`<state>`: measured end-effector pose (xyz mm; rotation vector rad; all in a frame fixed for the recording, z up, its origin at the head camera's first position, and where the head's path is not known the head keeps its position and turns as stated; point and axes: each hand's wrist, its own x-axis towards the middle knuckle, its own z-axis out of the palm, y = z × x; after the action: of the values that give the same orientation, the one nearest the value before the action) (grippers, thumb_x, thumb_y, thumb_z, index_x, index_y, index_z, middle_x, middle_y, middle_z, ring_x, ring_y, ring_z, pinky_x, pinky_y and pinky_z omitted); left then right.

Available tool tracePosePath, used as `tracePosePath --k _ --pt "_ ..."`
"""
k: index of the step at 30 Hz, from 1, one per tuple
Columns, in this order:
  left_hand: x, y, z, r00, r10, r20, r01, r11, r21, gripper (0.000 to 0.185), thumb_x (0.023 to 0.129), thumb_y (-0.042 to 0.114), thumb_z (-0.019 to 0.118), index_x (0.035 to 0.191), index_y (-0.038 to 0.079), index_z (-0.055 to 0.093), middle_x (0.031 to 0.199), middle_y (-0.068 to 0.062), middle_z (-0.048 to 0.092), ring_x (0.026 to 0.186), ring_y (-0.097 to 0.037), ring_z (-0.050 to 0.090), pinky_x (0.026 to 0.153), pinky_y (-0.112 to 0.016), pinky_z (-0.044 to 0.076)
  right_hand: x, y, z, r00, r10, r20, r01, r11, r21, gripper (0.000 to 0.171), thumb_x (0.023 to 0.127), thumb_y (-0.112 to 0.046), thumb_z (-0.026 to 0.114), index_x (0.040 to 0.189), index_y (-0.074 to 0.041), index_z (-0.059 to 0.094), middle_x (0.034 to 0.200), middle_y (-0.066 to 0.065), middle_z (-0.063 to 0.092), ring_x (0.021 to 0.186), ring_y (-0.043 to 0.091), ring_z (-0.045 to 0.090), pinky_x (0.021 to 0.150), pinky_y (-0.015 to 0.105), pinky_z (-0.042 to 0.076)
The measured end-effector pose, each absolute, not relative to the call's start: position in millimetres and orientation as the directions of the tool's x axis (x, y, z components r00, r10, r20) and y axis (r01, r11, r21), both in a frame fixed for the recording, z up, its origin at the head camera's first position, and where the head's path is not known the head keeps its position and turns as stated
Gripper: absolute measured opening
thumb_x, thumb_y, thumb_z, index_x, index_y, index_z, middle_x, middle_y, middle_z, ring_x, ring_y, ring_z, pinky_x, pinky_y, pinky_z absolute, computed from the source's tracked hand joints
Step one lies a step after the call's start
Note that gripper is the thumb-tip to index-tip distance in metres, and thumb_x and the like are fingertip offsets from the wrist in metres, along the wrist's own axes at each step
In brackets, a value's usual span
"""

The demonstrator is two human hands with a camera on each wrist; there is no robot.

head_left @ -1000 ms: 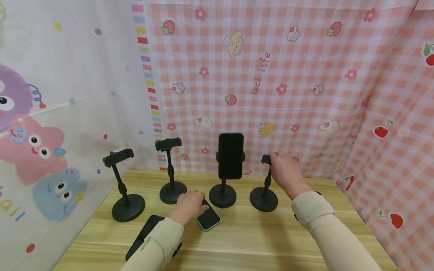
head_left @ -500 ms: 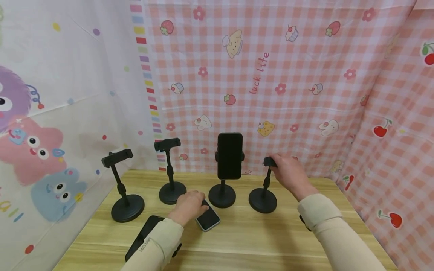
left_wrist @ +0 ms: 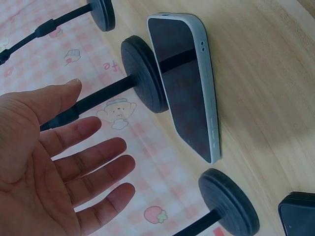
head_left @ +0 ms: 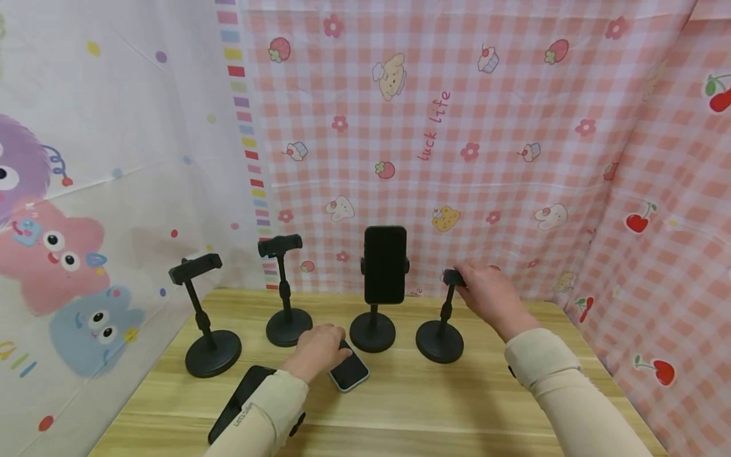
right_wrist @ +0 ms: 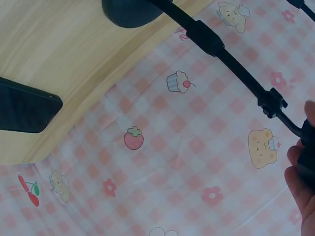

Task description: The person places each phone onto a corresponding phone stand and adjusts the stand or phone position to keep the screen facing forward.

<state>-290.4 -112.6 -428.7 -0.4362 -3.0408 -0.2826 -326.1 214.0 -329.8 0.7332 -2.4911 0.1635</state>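
Note:
My right hand (head_left: 488, 295) grips the black clamp head of the rightmost phone stand (head_left: 440, 343), which stands upright on its round base. In the right wrist view the fingers (right_wrist: 298, 189) curl round the dark clamp (right_wrist: 307, 162) at the edge of the picture. Loosely spread, my left hand (head_left: 317, 352) hovers by a phone (head_left: 350, 374) in a pale case, lying screen up. The left wrist view shows that hand's fingers (left_wrist: 101, 172) apart from the phone, with nothing in them.
A phone stand (head_left: 372, 333) bears an upright black phone (head_left: 385, 265). Two stands with bare clamps, a middle-left stand (head_left: 289, 327) and a far-left stand (head_left: 212, 354), stand beyond a dark phone (head_left: 242, 400). Another dark phone (right_wrist: 27, 105) lies at the right. Patterned cloth (head_left: 354, 127) backs the table.
My right hand has shifted slightly right and down, and the clamp it grips has turned a little. My left hand and the phone by it have stayed in place.

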Motion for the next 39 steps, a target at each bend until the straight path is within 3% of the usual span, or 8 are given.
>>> tracePosePath --k 7,16,27,39 --pt "-289 -112 -428 -0.958 0.278 0.073 0.287 0.942 0.175 0.029 0.089 0.032 0.074 0.105 0.008 0.072 0.096 -0.007 0.067 0.088 -0.024 0.063 0.074 -0.044 0.052 -326 210 -324 -0.744 -0.453 0.491 -0.514 0.857 0.012 0.013 0.084 0.0 0.075 0.09 -0.007 0.066 0.081 0.006 0.067 0.068 0.027 0.065 0.066 0.046 0.055" --pt "-289 -112 -427 -0.955 0.283 0.086 0.294 0.942 0.165 0.029 0.089 0.032 0.075 0.104 0.008 0.072 0.094 -0.006 0.067 0.086 -0.024 0.063 0.072 -0.044 0.052 -332 211 -314 -0.796 -0.467 0.385 -0.527 0.847 -0.063 0.016 0.082 0.001 0.077 0.089 -0.009 0.066 0.08 0.006 0.069 0.069 0.021 0.064 0.066 0.042 0.055" --pt "-288 -112 -430 -0.954 0.284 0.093 0.296 0.943 0.155 0.028 0.089 0.033 0.075 0.102 0.008 0.072 0.094 -0.005 0.067 0.088 -0.024 0.064 0.073 -0.044 0.052 -337 215 -298 -0.839 -0.475 0.264 -0.517 0.848 -0.116 0.019 0.081 0.003 0.075 0.097 -0.006 0.074 0.08 0.003 0.07 0.07 0.019 0.063 0.069 0.04 0.054" --pt "-289 -111 -433 -0.958 0.277 0.073 0.286 0.943 0.168 0.03 0.089 0.033 0.074 0.105 0.008 0.071 0.1 -0.007 0.068 0.093 -0.025 0.064 0.078 -0.046 0.053 -333 216 -303 -0.843 -0.451 0.295 -0.502 0.856 -0.126 0.019 0.083 0.001 0.075 0.101 -0.005 0.074 0.085 0.005 0.071 0.075 0.021 0.065 0.073 0.043 0.055"
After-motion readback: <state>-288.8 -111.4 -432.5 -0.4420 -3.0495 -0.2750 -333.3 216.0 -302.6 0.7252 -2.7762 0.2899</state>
